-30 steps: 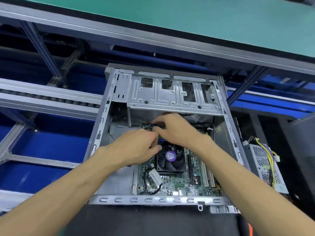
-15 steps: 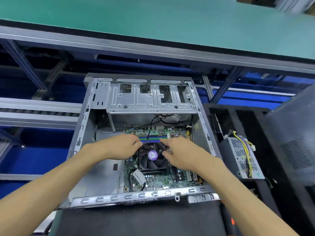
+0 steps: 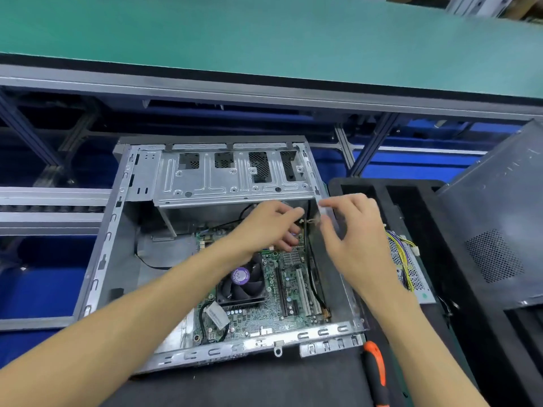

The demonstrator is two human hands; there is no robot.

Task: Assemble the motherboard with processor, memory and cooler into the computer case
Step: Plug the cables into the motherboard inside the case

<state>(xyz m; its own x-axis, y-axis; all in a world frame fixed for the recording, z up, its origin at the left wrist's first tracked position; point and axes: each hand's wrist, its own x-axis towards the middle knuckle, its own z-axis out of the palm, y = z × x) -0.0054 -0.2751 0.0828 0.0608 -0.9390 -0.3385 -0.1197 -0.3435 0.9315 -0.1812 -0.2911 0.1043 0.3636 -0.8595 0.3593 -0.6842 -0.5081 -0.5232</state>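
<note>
Hands at work inside an open computer case (image 3: 117, 230) lying on its side on a dark mat (image 3: 264, 383), a green-topped bench (image 3: 264, 39) running behind it. The motherboard (image 3: 282, 289) sits flat on the case floor toward the right wall, its black cooler fan (image 3: 242, 282) with the purple hub label near the board's middle, expansion slots (image 3: 299, 289) to the fan's right.

A person's left hand (image 3: 270, 224) reaches over the fan to the board's far right corner, just under the silver drive cage (image 3: 235, 177), fingers curled around something small there; what it pinches is blurred and cannot be made out. The right hand (image 3: 352, 239) hovers at the case's right wall, fingers spread and loosely bent, holding nothing that shows, its fingertips (image 3: 323, 204) near the cage's right end. Both hands are beyond the fan and clear of it; a thin black cable (image 3: 311, 277) runs down the board's right edge between them.

An orange-and-black screwdriver (image 3: 376, 374) lies on the mat by the case's near right corner. To the right, a power supply (image 3: 408, 274) with yellow wiring rests in a black foam tray (image 3: 440, 245), beside a grey side panel (image 3: 499, 230).
</note>
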